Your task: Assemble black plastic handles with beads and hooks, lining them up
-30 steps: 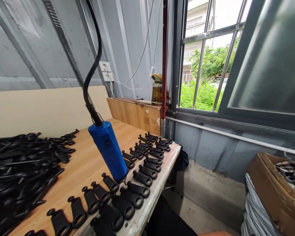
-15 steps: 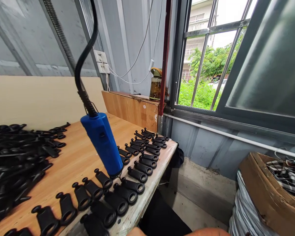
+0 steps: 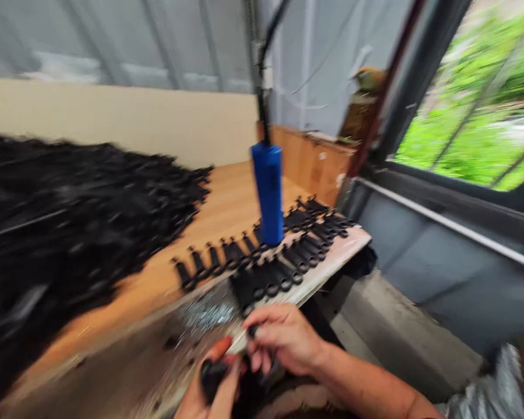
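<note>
Low in the view, my left hand (image 3: 220, 384) is closed around a black plastic part (image 3: 212, 375), blurred by motion. Just right of it, my right hand (image 3: 288, 337) pinches a small black piece (image 3: 252, 330) between thumb and fingertips; whether it belongs to the part in the left hand I cannot tell. Beyond the hands, black plastic arms with ring ends (image 3: 283, 282) lie in two slanting rows along the table edge. A blue electric screwdriver (image 3: 268, 195) hangs upright over these rows. Small shiny metal pieces, perhaps screws (image 3: 212, 314), are heaped left of the right hand.
A big heap of black parts (image 3: 78, 215) covers the table's left side. Behind the rows stands a wooden box (image 3: 310, 157) with a bottle (image 3: 362, 107) on top. A window (image 3: 475, 116) and a white pipe (image 3: 441, 215) are at right.
The view has swung left and down, blurring. Both hands now show, holding black parts; before, only bits of skin showed at the bottom edge. The screwdriver now hangs more upright.
</note>
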`<state>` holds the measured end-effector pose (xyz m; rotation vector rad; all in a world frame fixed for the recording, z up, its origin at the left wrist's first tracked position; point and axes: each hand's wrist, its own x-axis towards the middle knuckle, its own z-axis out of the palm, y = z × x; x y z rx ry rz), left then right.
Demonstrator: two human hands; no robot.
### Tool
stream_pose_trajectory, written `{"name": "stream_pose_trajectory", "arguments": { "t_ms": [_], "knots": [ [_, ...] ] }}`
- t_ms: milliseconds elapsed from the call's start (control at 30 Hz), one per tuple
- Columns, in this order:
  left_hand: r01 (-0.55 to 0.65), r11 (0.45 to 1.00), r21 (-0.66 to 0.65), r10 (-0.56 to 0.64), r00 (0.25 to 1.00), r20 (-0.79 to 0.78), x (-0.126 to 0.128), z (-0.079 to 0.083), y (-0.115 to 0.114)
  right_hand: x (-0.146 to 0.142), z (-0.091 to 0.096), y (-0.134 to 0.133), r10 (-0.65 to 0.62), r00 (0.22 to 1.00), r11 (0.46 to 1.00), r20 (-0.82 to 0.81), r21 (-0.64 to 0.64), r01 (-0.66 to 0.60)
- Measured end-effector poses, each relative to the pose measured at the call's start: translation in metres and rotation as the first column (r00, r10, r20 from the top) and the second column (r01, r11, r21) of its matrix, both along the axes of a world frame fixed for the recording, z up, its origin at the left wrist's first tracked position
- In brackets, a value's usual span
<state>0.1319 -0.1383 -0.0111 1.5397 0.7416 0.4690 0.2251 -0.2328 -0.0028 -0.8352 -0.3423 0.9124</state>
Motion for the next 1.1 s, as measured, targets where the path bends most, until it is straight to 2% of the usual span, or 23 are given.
{"name": "stream_pose_trajectory", "arguments": {
  "t_ms": [67, 133, 233, 367, 533, 800, 933, 1100],
  "knots": [
    [-0.095, 0.995, 0.025, 0.095, 0.995, -0.003, -0.014, 0.0, -0.004, -0.002, 0.003, 0.0, 0.02, 0.999, 0.999, -0.05, 0.031, -0.018],
    [0.024, 0.992, 0.122, -0.038, 0.993, 0.114, -0.019, 0.002, -0.005, -0.003, 0.004, 0.003, 0.067, 0.996, 0.997, -0.053, 0.049, -0.064],
    [0.055, 0.962, 0.269, -0.105, 0.979, 0.175, -0.021, 0.008, -0.003, -0.008, 0.003, 0.006, 0.143, 0.989, 0.988, -0.033, 0.06, -0.141],
    [0.043, 0.918, 0.393, -0.094, 0.989, 0.111, -0.027, 0.013, -0.005, -0.016, 0.001, 0.007, 0.183, 0.983, 0.981, -0.022, 0.066, -0.181],
    [0.028, 0.862, 0.506, -0.058, 0.997, 0.043, -0.03, 0.009, -0.004, -0.019, 0.001, 0.008, 0.184, 0.983, 0.981, -0.003, 0.056, -0.183],
    [0.047, 0.732, 0.68, -0.033, 0.999, -0.034, -0.025, 0.005, -0.002, -0.021, -0.003, 0.007, 0.142, 0.99, 0.989, -0.003, 0.036, -0.142],
    [0.065, 0.693, 0.718, -0.037, 0.998, -0.055, -0.023, 0.002, -0.001, -0.02, -0.008, 0.006, 0.127, 0.992, 0.992, -0.014, 0.019, -0.126],
    [0.139, 0.679, 0.721, -0.07, 0.99, -0.125, -0.025, 0.003, 0.004, -0.019, -0.014, 0.004, 0.073, 0.996, 0.997, 0.043, -0.02, -0.072]
  ]
}}
